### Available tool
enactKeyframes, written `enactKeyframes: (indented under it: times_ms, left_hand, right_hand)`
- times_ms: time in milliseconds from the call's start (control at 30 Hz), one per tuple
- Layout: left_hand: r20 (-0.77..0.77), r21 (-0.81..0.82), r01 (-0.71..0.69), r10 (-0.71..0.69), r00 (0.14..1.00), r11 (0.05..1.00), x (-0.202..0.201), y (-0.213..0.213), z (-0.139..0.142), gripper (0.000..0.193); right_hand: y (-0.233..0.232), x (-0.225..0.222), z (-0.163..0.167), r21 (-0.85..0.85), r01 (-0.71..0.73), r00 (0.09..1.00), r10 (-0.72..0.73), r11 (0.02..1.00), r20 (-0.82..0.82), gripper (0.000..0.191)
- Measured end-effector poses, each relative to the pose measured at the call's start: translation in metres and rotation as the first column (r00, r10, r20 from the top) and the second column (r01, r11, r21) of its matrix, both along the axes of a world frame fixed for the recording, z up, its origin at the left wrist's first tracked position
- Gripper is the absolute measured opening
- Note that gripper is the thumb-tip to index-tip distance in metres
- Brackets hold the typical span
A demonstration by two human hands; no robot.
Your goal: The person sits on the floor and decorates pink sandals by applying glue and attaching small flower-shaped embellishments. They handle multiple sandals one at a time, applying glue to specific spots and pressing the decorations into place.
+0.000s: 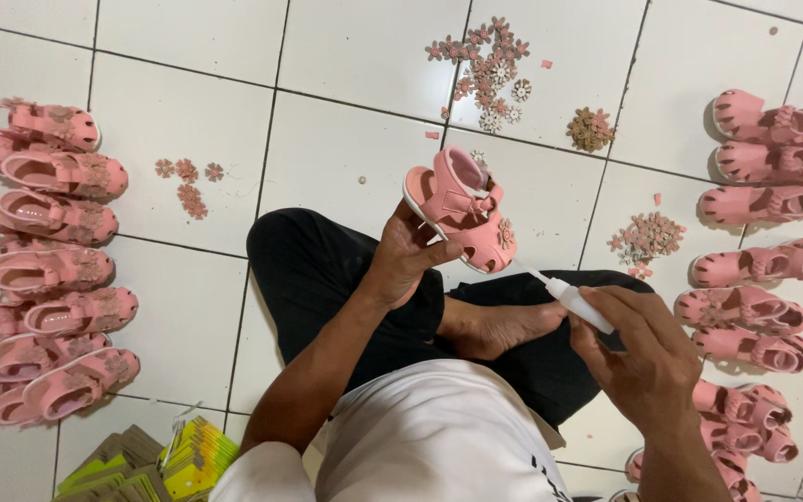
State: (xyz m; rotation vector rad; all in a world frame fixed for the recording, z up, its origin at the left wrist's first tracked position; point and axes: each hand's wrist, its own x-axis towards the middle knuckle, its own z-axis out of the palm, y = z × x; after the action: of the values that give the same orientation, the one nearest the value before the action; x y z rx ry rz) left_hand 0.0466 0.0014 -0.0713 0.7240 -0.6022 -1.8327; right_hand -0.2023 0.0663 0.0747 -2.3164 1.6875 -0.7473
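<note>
Right hand [638, 358], lower right, grips a white glue tube [576, 301] — left hand [408, 256], centre frame, clasps a small pink strapped sandal [460, 206].

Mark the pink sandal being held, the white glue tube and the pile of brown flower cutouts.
pink strapped sandal [457, 209]: head view, on its upper strap.
white glue tube [578, 303]: head view, on its body.
brown flower cutout pile [590, 129]: head view, at the pile's middle.

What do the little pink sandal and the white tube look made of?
The pink sandal in the left hand looks like moulded soft plastic or rubber: one even colour, smooth matte sheen. The white tube in the right hand looks like squeezable plastic with a thin nozzle.
</note>
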Motion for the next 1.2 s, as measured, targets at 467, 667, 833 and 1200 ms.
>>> enactKeyframes:
  times_ms: [467, 667, 833, 1200]
  left_hand:
    - [-0.009, 0.026, -0.002, 0.002, 1.0, 1.0, -0.003, 0.001, -0.005, 0.09]
    - [-0.025, 0.032, 0.004, -0.003, 1.0, 0.999, -0.003, 0.002, -0.008, 0.089]
    - [-0.046, 0.035, 0.0, 0.001, 0.999, 0.999, -0.002, 0.002, -0.01, 0.087]
    - [-0.039, 0.046, 0.007, -0.005, 0.999, 0.999, -0.003, 0.002, -0.01, 0.087]
  right_hand:
    - [0.0, 0.0, 0.003, -0.025, -0.014, 1.0, 0.013, 1.0, -0.012, 0.03]
    - [-0.002, 0.001, 0.003, -0.026, -0.002, 1.0, 0.002, 1.0, -0.018, 0.03]
    - [-0.002, 0.002, 0.004, 0.008, 0.0, 1.0, 0.0, 1.0, 0.012, 0.029]
    - [-0.003, 0.001, 0.002, 0.018, 0.006, 1.0, -0.007, 1.0, 0.027, 0.03]
